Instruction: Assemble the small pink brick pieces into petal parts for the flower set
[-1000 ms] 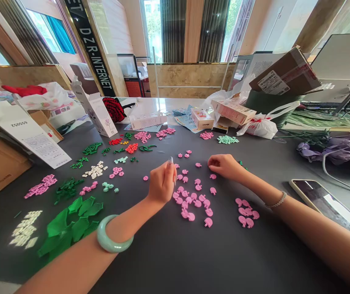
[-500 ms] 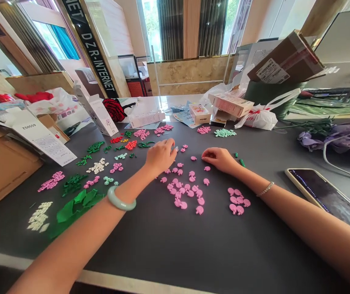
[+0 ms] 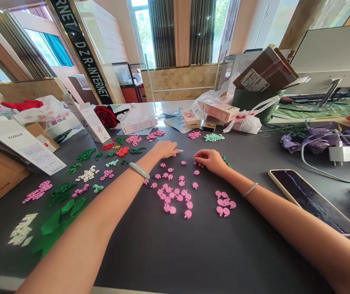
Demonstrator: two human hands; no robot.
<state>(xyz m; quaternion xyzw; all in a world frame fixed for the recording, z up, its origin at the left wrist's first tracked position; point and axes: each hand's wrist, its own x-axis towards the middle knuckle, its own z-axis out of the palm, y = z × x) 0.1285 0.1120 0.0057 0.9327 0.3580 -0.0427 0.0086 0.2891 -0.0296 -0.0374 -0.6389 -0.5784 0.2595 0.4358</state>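
My left hand (image 3: 165, 149) reaches over the table with its index finger stretched out. Its fingertips are at a small pink plastic piece (image 3: 174, 155), partly covered by the fingers. Opposite it, my right hand (image 3: 211, 161) is closed in a pinch, and a bit of a pink piece (image 3: 195, 163) shows at its fingertips. Loose pink pieces (image 3: 180, 198), rounded with a small stem, lie scattered between my forearms. A smaller group of the same pink pieces (image 3: 224, 203) sits nearer my right forearm. Small green pieces (image 3: 229, 165) show behind my right hand.
Sorted piles lie at the left: white pieces (image 3: 88, 173), dark green pieces (image 3: 62, 193), green sheets (image 3: 55, 224) and cream pieces (image 3: 22, 230). Mint pieces (image 3: 214, 137) and printed boxes (image 3: 191, 119) stand farther back. A phone (image 3: 312, 202), charger (image 3: 340, 154) and purple flowers (image 3: 315, 136) are right.
The view has turned slightly right. My left hand has stretched forward and right, its fingers extending to the pink pieces. A bit of pink now shows at my right fingertips.
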